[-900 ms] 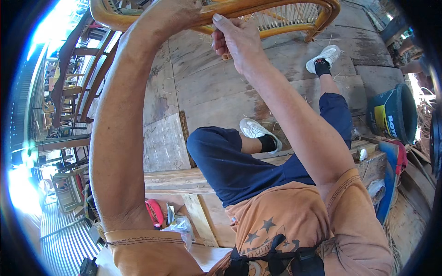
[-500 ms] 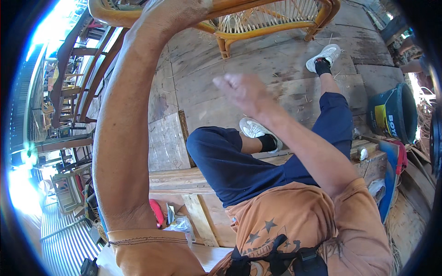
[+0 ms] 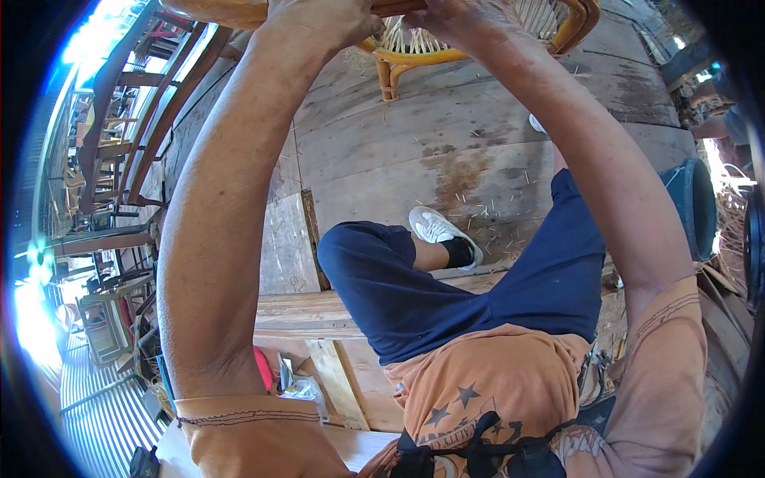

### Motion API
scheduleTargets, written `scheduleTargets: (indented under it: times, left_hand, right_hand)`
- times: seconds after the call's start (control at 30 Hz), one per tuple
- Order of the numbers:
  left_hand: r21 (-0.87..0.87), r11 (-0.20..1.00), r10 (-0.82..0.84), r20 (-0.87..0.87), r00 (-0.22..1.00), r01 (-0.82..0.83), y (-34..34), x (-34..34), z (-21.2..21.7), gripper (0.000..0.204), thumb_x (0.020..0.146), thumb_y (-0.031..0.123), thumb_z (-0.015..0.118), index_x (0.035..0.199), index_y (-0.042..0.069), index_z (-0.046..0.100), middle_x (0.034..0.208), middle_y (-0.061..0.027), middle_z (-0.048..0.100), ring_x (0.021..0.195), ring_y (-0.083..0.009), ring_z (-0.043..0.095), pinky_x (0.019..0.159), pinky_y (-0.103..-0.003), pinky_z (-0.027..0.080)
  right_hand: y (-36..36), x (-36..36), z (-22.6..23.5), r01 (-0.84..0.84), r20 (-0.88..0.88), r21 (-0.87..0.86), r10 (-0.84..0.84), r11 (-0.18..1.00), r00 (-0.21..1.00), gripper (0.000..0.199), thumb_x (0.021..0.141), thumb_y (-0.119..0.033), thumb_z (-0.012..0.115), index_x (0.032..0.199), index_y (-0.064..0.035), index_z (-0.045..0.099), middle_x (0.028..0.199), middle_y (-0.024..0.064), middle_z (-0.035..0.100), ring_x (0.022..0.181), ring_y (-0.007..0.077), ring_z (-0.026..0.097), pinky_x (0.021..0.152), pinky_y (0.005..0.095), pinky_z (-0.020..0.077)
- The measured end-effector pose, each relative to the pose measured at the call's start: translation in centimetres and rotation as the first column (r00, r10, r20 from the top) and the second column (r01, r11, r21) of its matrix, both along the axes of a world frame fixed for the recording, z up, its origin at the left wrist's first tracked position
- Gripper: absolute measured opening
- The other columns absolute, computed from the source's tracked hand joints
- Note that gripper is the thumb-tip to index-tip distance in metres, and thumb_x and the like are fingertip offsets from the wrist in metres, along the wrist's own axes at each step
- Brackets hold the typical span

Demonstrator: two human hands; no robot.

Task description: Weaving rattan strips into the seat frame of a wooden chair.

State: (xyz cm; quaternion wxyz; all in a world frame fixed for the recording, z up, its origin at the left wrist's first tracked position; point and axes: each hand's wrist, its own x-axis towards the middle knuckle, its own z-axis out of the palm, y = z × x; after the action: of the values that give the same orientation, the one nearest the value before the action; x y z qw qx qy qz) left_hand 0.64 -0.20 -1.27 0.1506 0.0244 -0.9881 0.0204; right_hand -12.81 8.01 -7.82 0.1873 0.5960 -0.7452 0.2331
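**Both hands raised to a rattan chair frame**

The left hand [image 3: 315, 20] is up at the top of the view, fingers wrapped over the curved rail of a rattan chair frame [image 3: 478, 54], gripping it. The right hand [image 3: 462, 20] is close beside it on the same rail, fingers curled down against the cane; whether it fully grips the rail cannot be told, since the frame runs out of view there. Both bare forearms stretch up from the lower edge, meeting at the chair.

Just beyond the hands, the chair's woven seat of pale strands [image 3: 542, 16] sits inside the orange-brown hoop, with a short leg [image 3: 388, 80] standing on a weathered plank floor [image 3: 446, 151].

Below the hands, the person sits with legs in dark blue shorts [image 3: 446, 295], one foot in a white sneaker [image 3: 438, 231] and black sock. An orange shirt [image 3: 486, 390] fills the lower edge.

To the right of the right arm lies a blue bucket [image 3: 689, 207]. Well off to the left of the left arm stand more chair frames [image 3: 135, 143].
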Motion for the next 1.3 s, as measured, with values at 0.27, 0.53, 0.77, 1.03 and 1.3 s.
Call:
scheduleTargets:
  times: [0.27,0.53,0.77,1.03,1.3]
  left_hand:
    - [-0.44,0.739,0.636,0.205,0.744,-0.51,1.6,-3.1,0.0,0.032,0.068,0.033,0.065,0.079,0.003,0.067,0.078,-0.0164,0.065,0.074,-0.0283,0.065,0.066,-0.038,0.05]
    - [-0.268,0.901,0.366,0.048,0.929,-0.341,0.3,-1.4,-0.8,0.033,0.068,0.033,0.066,0.091,0.009,0.065,0.084,-0.0138,0.065,0.079,-0.0263,0.065,0.066,-0.036,0.05]
    - [0.485,0.827,0.529,-0.505,0.682,-0.283,3.4,3.7,-13.7,0.042,0.077,0.019,0.066,0.114,0.005,0.05,0.115,-0.0156,0.048,0.116,-0.0297,0.041,0.099,-0.044,0.028]
    - [0.771,0.559,0.554,-0.621,0.554,0.306,-1.5,1.5,-13.1,0.047,0.081,0.009,0.063,0.121,-0.002,0.04,0.122,-0.0117,0.046,0.115,-0.0183,0.042,0.097,-0.031,0.033]
    - [0.812,0.232,0.615,-0.549,0.565,0.536,-0.8,-0.3,-14.3,0.03,0.084,0.003,0.055,0.113,-0.002,0.046,0.106,-0.008,0.057,0.097,-0.0132,0.054,0.087,-0.025,0.041]
  right_hand:
    - [-1.5,-1.6,-1.5,-0.045,0.015,-0.162,0.048,0.986,0.999,0.027,0.061,-0.027,0.073,0.079,-0.0118,0.061,0.083,0.0069,0.057,0.089,0.0248,0.051,0.085,0.0407,0.0318]
    - [-1.6,-0.5,-0.8,-0.111,0.082,-0.143,0.124,0.984,0.989,0.026,0.063,-0.028,0.072,0.081,-0.0117,0.062,0.082,0.007,0.057,0.09,0.0251,0.051,0.084,0.0396,0.0329]
    - [-2.2,-1.9,-2.4,-0.098,-0.065,-0.202,0.087,0.974,0.994,0.044,0.064,-0.038,0.072,0.098,-0.0122,0.062,0.092,0.0032,0.059,0.095,0.0215,0.05,0.087,0.0386,0.0293]
    - [-1.4,-1.2,-2.5,-0.089,-0.072,-0.145,0.079,0.985,0.994,0.044,0.063,-0.034,0.074,0.099,-0.0125,0.061,0.092,0.0025,0.057,0.093,0.0215,0.048,0.088,0.039,0.0297]
    - [-0.8,-1.2,-2.1,-0.088,-0.16,-0.106,0.071,0.99,0.985,0.043,0.065,-0.03,0.073,0.102,-0.0133,0.058,0.093,0.0026,0.056,0.094,0.022,0.048,0.089,0.0403,0.0299]
